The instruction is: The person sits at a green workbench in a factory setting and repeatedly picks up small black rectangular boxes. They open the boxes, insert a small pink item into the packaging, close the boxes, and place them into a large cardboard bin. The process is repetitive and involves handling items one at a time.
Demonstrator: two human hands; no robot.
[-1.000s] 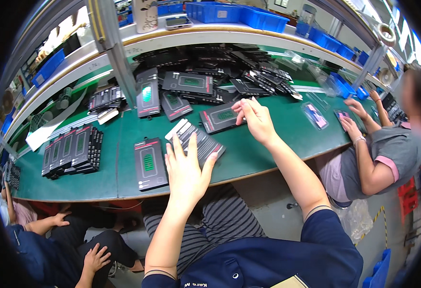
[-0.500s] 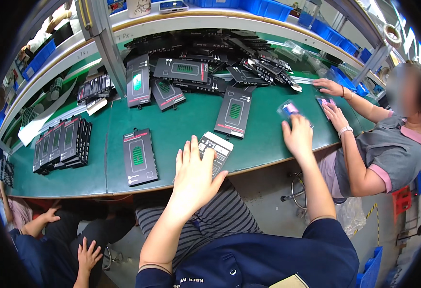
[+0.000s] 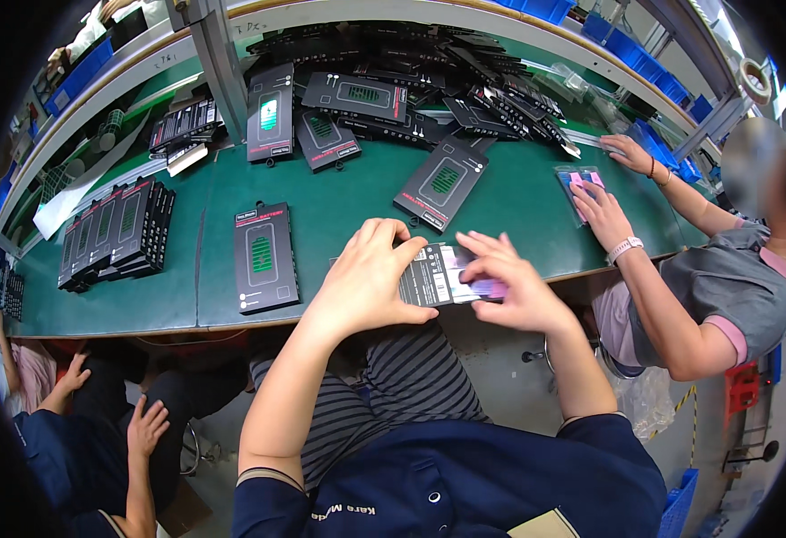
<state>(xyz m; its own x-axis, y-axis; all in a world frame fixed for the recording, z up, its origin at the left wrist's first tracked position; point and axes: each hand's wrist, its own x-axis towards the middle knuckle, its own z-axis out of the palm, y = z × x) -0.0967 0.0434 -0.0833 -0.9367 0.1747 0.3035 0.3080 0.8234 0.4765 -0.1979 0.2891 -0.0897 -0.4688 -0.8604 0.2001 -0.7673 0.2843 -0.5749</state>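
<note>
My left hand [image 3: 366, 278] is wrapped round a black printed cardboard box [image 3: 421, 276] at the table's front edge. The box lies on its side with its white end flap facing right. At that end my right hand [image 3: 523, 291], slightly blurred, holds a flat pink-and-purple packet [image 3: 490, 289] by the fingers. The packet meets the box's end; how far it reaches inside I cannot tell. Just beyond my hands lies a black battery box [image 3: 444, 182] with a green battery picture. Another such box [image 3: 265, 258] lies to the left.
A neat stack of black boxes [image 3: 124, 235] stands at the left. Many more boxes [image 3: 357, 97] pile up at the back under the shelf [image 3: 321, 16]. On the right a co-worker's hand [image 3: 601, 213] rests on pink packets [image 3: 579, 184]. Another person's hand [image 3: 148, 426] is at lower left.
My right hand has brought the packet leftward to the box. The box has been turned so its flap end points right, and my left hand now grips it.
</note>
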